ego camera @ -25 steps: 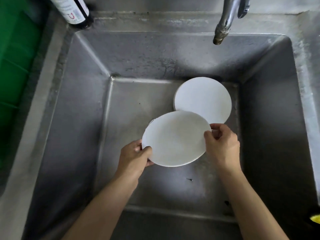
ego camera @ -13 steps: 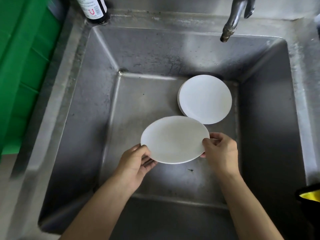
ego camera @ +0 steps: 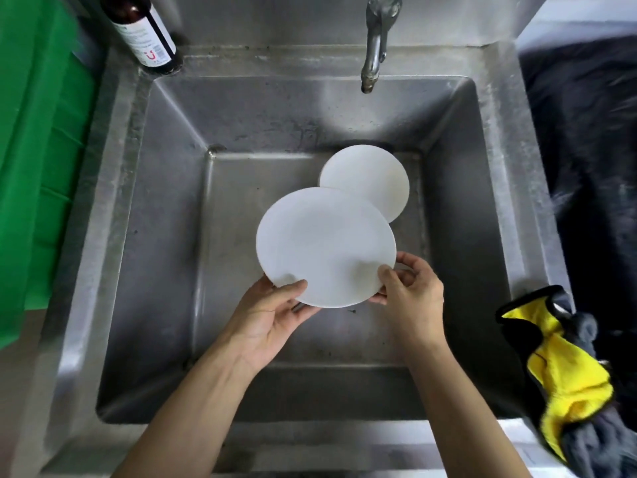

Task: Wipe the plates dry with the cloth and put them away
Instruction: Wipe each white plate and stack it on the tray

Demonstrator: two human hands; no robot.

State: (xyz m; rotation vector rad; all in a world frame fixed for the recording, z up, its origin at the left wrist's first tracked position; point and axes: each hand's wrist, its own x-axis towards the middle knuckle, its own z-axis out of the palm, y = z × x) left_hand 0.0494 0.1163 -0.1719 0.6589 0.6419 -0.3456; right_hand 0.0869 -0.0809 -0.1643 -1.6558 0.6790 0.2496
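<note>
While both hands (ego camera: pixel 272 326) hold one plate (ego camera: pixel 324 246), sink (ego camera: pixel 165 236) contains another plate (ego camera: pixel 368 177)

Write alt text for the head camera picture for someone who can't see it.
Two hands hold a white plate over a steel sink. More white plates sit in the basin, and a yellow cloth lies on the right rim.

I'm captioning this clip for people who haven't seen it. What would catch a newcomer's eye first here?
First, the white plate held over the middle of the steel sink, the left hand and right hand gripping its near rim. Behind it, more white plates sit at the back of the basin, below the tap. The bright yellow and grey cloth lies on the sink's right edge.
</note>
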